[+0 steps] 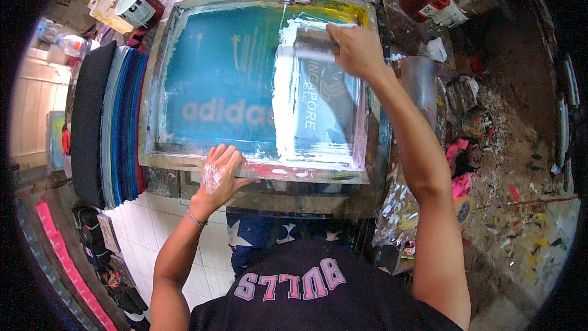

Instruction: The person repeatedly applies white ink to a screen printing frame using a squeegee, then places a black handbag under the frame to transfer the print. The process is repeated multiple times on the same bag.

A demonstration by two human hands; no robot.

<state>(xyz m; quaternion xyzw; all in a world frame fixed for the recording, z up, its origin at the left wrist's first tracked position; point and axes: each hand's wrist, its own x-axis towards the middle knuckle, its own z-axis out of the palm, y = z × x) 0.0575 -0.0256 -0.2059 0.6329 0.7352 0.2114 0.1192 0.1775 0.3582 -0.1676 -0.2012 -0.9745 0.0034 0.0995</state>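
Screen (214, 83), teal mesh in a paint-crusted frame (174, 157), lying flat in front of the body and filling most of the working space. To its left, tall stack (125, 129) of black, grey and blue sheets; material hard to tell. In the screen's right part, stencil panel (324, 110) with pale lettering and an emblem, bordered by white ink (285, 101), thick down the left side. Past the frame, left tub (144, 14) and right tub (421, 1), both reddish.

Right hand (357, 49) at the panel's far end, fingers curled round a squeegee (313, 38), its lower edge whitened; exact contact with the mesh too blurred to tell. Left hand (218, 173) on the frame's near rail, fingers side by side over the wood, thumb spread away to the right, nothing pinched; cannot tell how hard pressed. White smears (212, 178) across its back; bracelet (196, 217) at the wrist.

Judging from this, mid-inking: a squeegee stroke along the panel, frame probably steadied from the near side. Next, likely calls for a level edge and even pressure toward the body, spreading ink across the full width.
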